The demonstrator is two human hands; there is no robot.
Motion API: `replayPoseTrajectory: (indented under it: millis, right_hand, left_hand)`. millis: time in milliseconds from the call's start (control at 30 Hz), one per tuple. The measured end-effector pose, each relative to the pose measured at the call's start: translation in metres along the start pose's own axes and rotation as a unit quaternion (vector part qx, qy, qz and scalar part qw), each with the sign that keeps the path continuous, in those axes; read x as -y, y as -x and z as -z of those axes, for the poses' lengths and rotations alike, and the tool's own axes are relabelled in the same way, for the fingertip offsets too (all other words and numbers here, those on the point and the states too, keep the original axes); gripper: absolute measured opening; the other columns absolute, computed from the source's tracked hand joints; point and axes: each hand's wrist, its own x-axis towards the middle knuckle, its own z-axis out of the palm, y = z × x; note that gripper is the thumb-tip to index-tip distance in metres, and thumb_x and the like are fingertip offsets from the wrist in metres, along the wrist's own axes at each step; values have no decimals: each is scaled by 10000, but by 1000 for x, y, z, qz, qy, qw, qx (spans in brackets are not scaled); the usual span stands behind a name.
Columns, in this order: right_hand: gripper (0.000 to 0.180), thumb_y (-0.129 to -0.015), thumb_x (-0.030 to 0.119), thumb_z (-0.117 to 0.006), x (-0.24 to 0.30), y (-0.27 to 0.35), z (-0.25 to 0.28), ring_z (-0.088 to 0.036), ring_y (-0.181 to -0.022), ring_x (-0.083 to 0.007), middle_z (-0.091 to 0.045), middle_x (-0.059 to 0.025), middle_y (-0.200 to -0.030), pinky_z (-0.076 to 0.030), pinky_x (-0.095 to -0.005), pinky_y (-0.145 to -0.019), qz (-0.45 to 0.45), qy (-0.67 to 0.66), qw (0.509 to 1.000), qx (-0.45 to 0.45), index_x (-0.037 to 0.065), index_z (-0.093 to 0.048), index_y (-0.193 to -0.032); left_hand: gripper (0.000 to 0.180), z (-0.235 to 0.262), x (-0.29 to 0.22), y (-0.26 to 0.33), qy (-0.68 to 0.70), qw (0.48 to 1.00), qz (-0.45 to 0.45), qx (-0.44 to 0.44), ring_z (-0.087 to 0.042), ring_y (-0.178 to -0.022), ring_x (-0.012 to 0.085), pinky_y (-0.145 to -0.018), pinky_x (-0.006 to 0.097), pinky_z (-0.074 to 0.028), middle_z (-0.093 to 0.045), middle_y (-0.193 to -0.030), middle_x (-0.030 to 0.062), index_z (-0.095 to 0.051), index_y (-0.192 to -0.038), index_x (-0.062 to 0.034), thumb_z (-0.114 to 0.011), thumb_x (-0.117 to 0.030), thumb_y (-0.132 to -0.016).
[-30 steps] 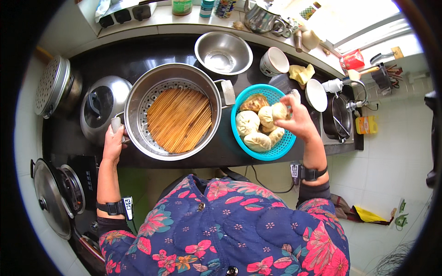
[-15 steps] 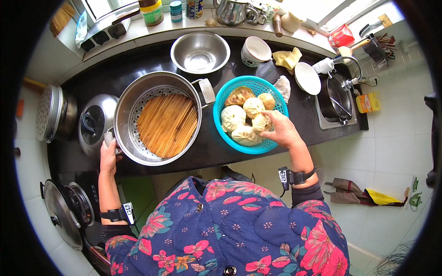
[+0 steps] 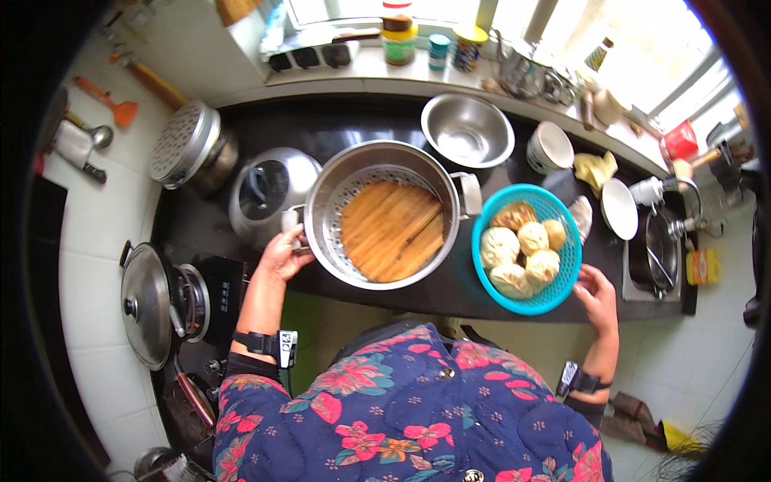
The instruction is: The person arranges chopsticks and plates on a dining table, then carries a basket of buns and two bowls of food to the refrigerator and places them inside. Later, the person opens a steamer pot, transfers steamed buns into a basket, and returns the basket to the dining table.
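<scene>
A large steel steamer pot [image 3: 312,245] stands on the black counter, a slatted straw-coloured mat [image 3: 389,233] lying on its perforated insert. My left hand [image 3: 283,255] is closed around the pot's left handle. To the right, close by the pot's other handle, sits a turquoise plastic basket [image 3: 569,255] with several steamed buns [image 3: 532,238] inside, one of them browned. At the basket's right edge is my right hand [image 3: 597,297], thumb and fingers apart, fingertips at the rim with no bun between them. Whether they touch the rim is hard to tell.
A domed lid [image 3: 273,189] lies left of the pot, near stacked steamer tiers [image 3: 186,146]. Behind are a steel bowl [image 3: 468,131], nested bowls [image 3: 551,147], a yellow cloth [image 3: 595,170] and a white dish [image 3: 619,210]. The sink [image 3: 652,261] is far right; a lidded wok [image 3: 146,305] sits left.
My right hand has let go of a bun and moved to the basket's right edge. My left hand stays on the pot handle. The view has swung left, shifting everything rightward.
</scene>
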Motion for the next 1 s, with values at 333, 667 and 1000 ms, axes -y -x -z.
replayPoseTrajectory:
  millis: [333,667,1000]
  right_hand:
    - [448,-781,127,-697,-9,24,18,-585,-856,-103,-612,-50,-1055,-483,-228,-645,-127,-18,990,-63,50,-573,-1205]
    - [465,-764,146,-714,-23,30,18,-581,-834,-106,-610,-60,-1045,-471,-225,-603,-168,13,981,-91,47,-579,-1198]
    - [430,-784,136,-708,-10,15,23,-576,-818,-97,-611,-55,-1037,-465,-220,-599,-113,33,987,-110,36,-588,-1184]
  left_hand:
    - [214,3,-10,-22,124,991,-44,17,-666,-826,263,-659,354,-597,-645,-879,132,-511,-798,-75,-509,-220,-956]
    - [170,-11,-4,-33,146,988,-48,22,-650,-939,319,-777,438,-582,-650,-949,149,-531,-789,-68,-521,-191,-906]
    - [282,-14,-73,11,-285,872,-289,-273,-509,-530,92,-487,263,-418,-556,-636,-6,-608,-775,-33,-665,-299,-852]
